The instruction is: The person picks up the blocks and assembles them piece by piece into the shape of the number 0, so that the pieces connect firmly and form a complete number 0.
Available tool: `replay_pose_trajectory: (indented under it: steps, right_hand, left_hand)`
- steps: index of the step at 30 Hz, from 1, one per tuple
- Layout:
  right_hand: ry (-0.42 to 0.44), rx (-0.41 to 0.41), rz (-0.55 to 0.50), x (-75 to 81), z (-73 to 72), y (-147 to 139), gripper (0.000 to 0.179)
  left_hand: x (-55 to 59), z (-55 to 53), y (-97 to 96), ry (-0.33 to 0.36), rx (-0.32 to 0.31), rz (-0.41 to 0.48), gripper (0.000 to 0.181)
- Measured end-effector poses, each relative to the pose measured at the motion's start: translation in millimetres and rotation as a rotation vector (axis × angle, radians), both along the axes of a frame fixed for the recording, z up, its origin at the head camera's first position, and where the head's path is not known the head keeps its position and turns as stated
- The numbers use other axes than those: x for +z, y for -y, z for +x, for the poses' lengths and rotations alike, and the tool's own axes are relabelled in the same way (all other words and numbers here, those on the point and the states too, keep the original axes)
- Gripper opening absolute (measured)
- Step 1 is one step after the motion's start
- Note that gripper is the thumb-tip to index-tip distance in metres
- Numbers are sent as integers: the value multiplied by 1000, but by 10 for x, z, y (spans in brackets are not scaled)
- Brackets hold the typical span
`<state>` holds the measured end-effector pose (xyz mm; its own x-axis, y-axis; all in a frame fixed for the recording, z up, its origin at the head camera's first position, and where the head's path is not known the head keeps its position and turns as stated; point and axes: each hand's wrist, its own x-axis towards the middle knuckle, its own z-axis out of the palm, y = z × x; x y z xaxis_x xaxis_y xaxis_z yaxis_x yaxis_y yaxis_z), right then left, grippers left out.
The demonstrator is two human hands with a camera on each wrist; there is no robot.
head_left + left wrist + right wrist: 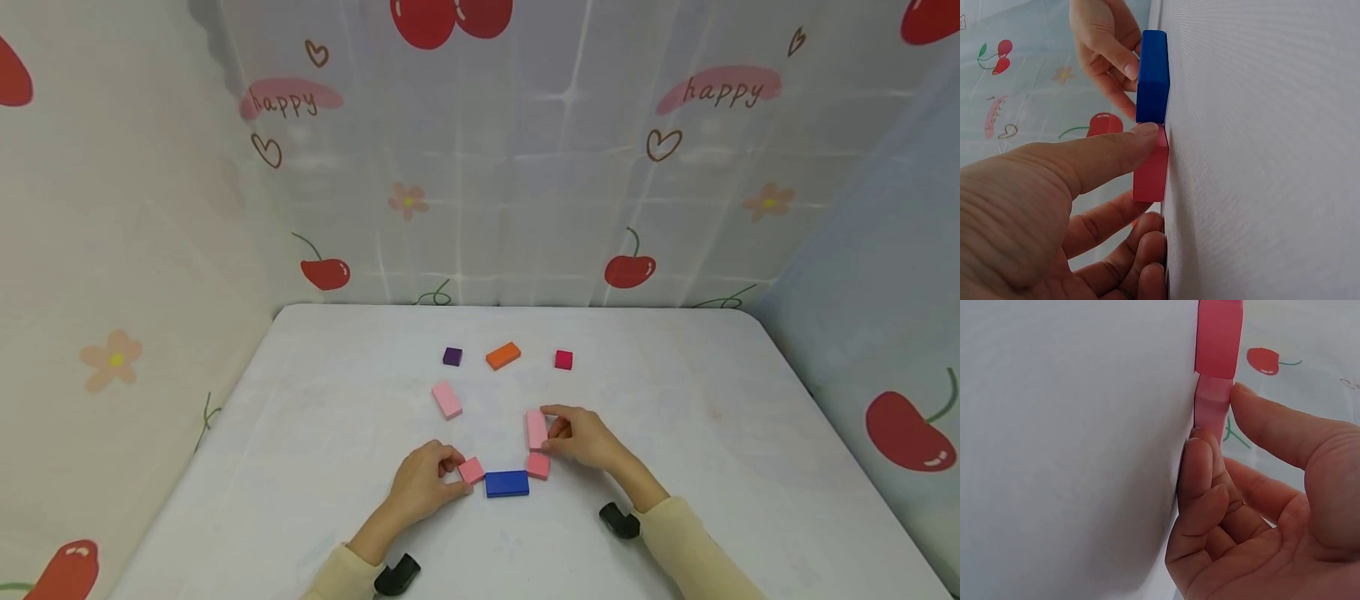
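Note:
My left hand [425, 485] pinches a small pink square block [471, 470] between thumb and index finger. The block sits at the upper left corner of a blue rectangular block [507, 484], seemingly touching it in the left wrist view. On the other side, my right hand [587, 435] holds a light pink rectangular block [536, 429], index finger at its far end and thumb near its close end. Directly below that block lies a second pink square block [537, 465], by the blue block's upper right corner. All lie on the white table.
Another light pink block [447, 400] lies tilted beyond the left hand. Farther back, a purple block [452, 357], an orange block [503, 356] and a red block [564, 360] are spread in a row. A printed curtain [510, 167] hangs behind the table [337, 358].

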<state>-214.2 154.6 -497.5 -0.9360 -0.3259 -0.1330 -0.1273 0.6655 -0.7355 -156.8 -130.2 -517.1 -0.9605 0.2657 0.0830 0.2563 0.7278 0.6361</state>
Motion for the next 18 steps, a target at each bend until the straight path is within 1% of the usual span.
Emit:
replay_pose_trajectory:
  steps: [10,18]
  right_hand:
    - [6,-15,3,-12,32,6,56]
    - [2,-11,3,-7,46,4,58]
  left_hand:
    - [-9,3,-13,-9,9,-10,28]
    - [-12,6,-14,-10,11,-10,29]
